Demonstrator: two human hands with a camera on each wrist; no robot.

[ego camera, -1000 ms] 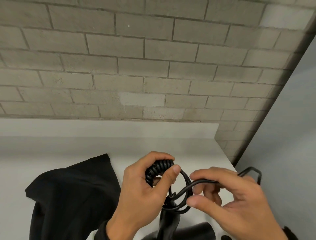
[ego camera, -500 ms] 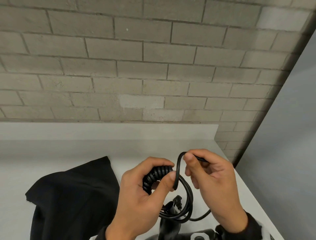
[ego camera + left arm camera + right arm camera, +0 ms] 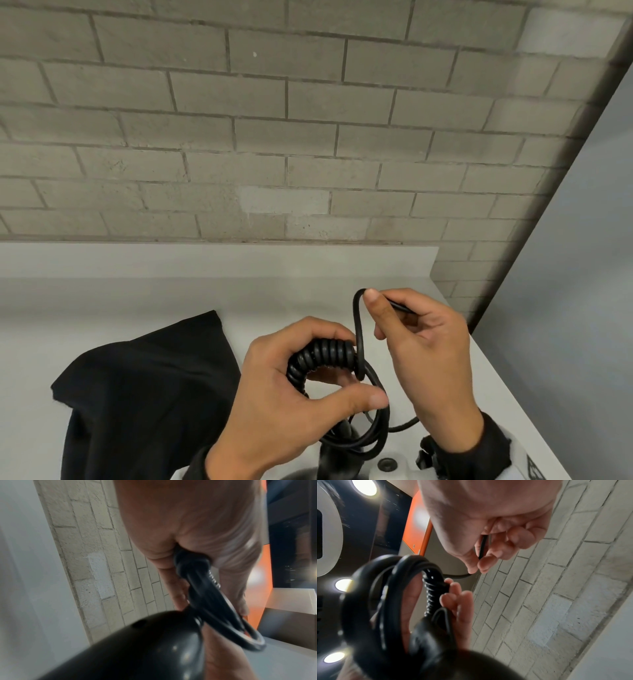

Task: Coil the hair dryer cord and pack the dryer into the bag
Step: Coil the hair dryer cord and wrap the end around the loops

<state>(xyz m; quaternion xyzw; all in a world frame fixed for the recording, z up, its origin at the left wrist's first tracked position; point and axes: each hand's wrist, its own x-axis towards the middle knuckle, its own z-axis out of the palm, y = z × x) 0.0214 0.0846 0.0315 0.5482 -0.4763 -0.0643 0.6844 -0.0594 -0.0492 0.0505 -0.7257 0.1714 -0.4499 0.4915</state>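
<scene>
My left hand (image 3: 308, 380) grips the black hair dryer cord (image 3: 322, 356) where tight turns wrap the gathered loops, which hang below my thumb. The dryer's black body (image 3: 137, 649) hangs under that hand, blurred in the left wrist view and mostly cut off at the bottom of the head view. My right hand (image 3: 421, 342) pinches the loose end of the cord (image 3: 482, 549) between thumb and forefinger, raised just right of the wrapped bundle. A black cloth bag (image 3: 144, 394) lies flat on the white counter (image 3: 102, 308), to the left of my hands.
A grey brick wall (image 3: 274, 137) rises behind the counter's low white backsplash. The counter's right edge (image 3: 507, 387) runs close beside my right hand, with a grey surface beyond. A white wrist device (image 3: 390, 469) shows at the bottom.
My right hand has carried the loose cord up and over from the right side to above the bundle. The left hand has kept its grip on the wrapped cord.
</scene>
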